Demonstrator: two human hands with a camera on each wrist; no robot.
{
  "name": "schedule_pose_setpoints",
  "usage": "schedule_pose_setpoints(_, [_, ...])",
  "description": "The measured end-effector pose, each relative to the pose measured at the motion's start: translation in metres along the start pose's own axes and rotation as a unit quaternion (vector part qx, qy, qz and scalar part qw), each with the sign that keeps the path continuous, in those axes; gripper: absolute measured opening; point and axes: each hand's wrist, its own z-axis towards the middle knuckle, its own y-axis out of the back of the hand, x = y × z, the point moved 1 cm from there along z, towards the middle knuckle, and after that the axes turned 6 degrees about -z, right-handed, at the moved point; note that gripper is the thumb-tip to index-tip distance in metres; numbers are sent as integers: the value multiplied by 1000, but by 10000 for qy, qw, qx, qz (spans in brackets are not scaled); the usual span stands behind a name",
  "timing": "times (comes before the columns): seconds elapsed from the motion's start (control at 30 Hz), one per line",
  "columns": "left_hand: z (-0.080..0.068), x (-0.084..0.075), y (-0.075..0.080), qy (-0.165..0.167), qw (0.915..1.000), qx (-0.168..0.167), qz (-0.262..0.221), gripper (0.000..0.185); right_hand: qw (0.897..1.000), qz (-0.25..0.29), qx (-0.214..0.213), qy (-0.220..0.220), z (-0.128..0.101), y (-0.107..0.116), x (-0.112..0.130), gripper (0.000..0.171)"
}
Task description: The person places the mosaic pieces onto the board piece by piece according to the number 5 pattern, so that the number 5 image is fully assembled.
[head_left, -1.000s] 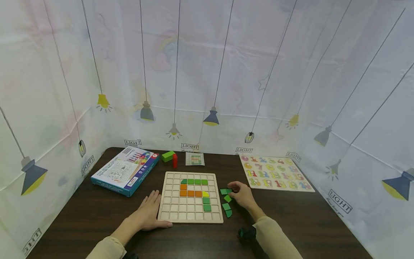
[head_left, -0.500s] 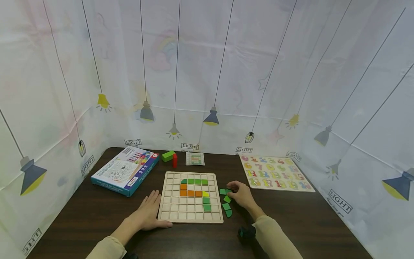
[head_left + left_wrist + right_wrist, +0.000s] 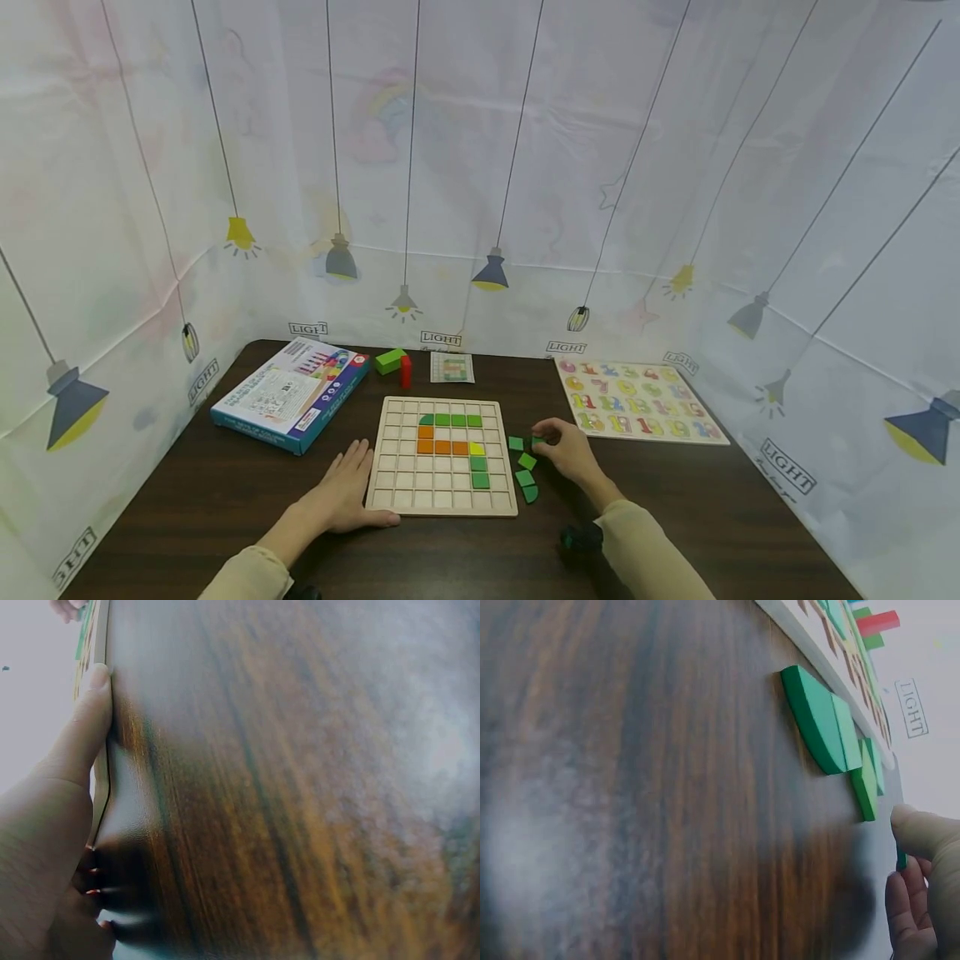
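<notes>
1. The left hand [image 3: 341, 498] lies flat on the table [image 3: 187, 500], fingers straight, thumb along the near left edge of the grid board [image 3: 442, 457].
2. The board lies flat, squared to the person.
3. Loose green pieces [image 3: 526, 479] run in a line alongside its right edge.
4. The right hand [image 3: 566, 450] pinches a small green piece [image 3: 536, 440] at that line's far end; its orientation cannot be told.

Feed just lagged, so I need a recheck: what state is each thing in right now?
Grid board: flat on the table, partly filled with green, orange and yellow tiles.
Left hand: open, resting against the board's edge.
Right hand: pinching a green tile.
Loose green tiles: lying beside the board.
Box: closed.
</notes>
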Motion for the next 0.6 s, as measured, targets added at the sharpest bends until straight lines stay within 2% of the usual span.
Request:
schedule_pose_setpoints(0.13, [0, 0, 0, 8, 10000, 2, -11, 119, 9998, 106, 171, 17, -4, 4, 10, 25])
schedule_pose_setpoints(0.37, [-1, -1, 1, 27, 10000, -8, -23, 119, 9947, 458, 762, 510, -15, -1, 36, 26])
schedule_pose_setpoints(0.6, [-1, -3, 1, 32, 10000, 7, -40, 118, 9877, 679, 1194, 746, -25, -9, 61, 24])
